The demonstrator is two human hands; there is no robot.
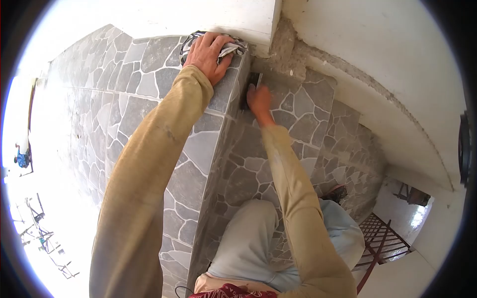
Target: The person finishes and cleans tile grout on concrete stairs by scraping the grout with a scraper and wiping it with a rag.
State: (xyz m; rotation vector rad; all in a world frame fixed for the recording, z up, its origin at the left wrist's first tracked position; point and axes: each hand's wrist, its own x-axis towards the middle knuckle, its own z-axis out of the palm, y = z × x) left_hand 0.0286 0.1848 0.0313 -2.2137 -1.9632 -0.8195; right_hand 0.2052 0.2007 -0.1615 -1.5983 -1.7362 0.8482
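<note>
Dark flat tool [255, 78], upper centre of frame, at the side face of grey stone-patterned tiled ledge [201, 149]. Gripped in closed right hand [260, 101]; too blurred to tell exact type, or whether touching the ledge. Just up and left, on top of the ledge: crumpled black-and-white cloth [232, 48], under left hand [204, 55], palm down, fingers slightly apart; can't tell if gripping or only resting. At top, behind: plain white wall [198, 15]. Lower right: reddish-brown slatted railing [381, 239].

The right hand [260, 99] is blurred, hiding part of a dark object [255, 79] — kind unclear; the left hand [207, 54] partly covers crumpled cloth [231, 48].
</note>
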